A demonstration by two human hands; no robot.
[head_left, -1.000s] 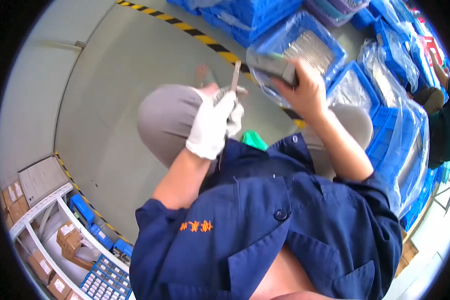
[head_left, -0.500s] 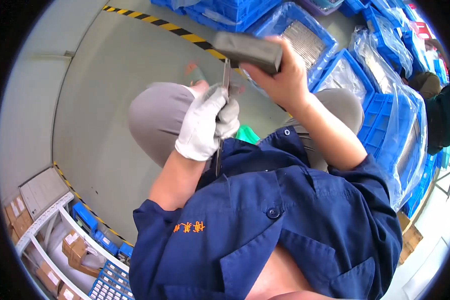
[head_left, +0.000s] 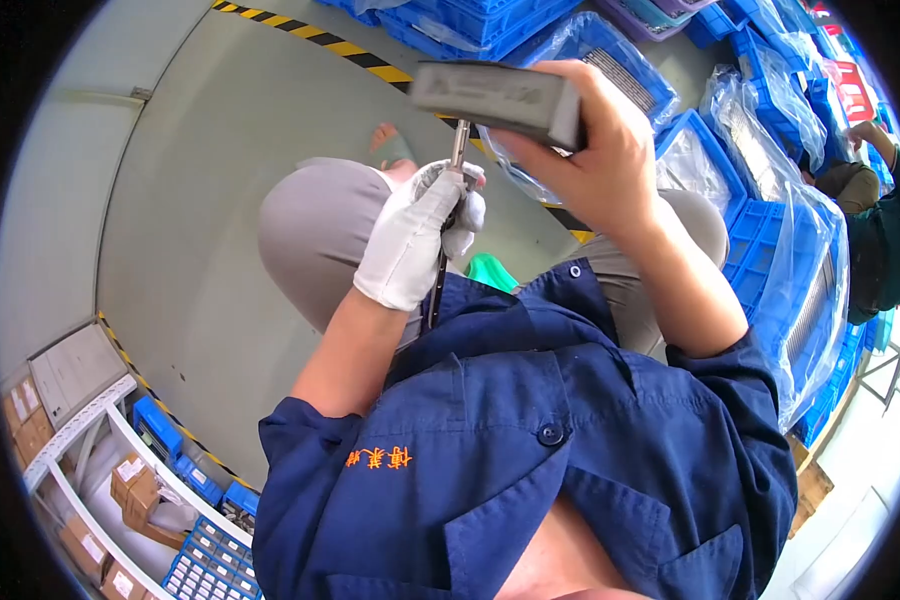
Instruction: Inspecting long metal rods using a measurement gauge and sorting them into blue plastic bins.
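Observation:
My left hand (head_left: 408, 238), in a white glove, is closed around a slim metal bar (head_left: 460, 146) held roughly upright. The bar's shiny end sticks out above the glove, and a dark lower stretch runs down toward my jacket. My bare right hand (head_left: 610, 150) grips one end of a dark grey rectangular block (head_left: 495, 98), fingers over the top and thumb below. The block lies across the bar's upper end; whether the two touch I cannot tell. Its far end is smeared by motion.
Blue crates (head_left: 765, 235) with plastic liners stand at the right, some holding rows of metal strips. Yellow-black tape (head_left: 345, 47) crosses the floor. At lower left is a white shelf (head_left: 75, 425) with cartons and blue bins. Another person (head_left: 880, 230) is at the far right.
The block and my right hand have shifted slightly. The bar leans a little more to the right at its top. At the far right, the other person's arm has come into view.

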